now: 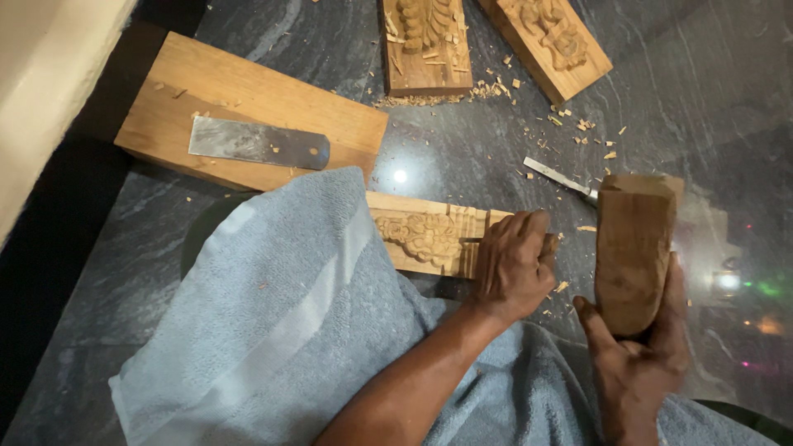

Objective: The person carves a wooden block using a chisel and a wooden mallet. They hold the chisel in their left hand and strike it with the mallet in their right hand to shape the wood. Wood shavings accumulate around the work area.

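Observation:
My left hand is closed in a fist around a chisel. Only a short dark length of its blade shows, resting on a carved wooden strip that lies on the dark stone floor. My right hand grips the lower end of a thick wooden mallet block, held upright just right of the left hand and apart from it. A blue-grey towel covers my lap and hides the strip's left end.
A wide plank at upper left carries a flat metal blade. Two carved panels lie at the top. A loose chisel and wood chips lie nearby. A pale wall borders the left.

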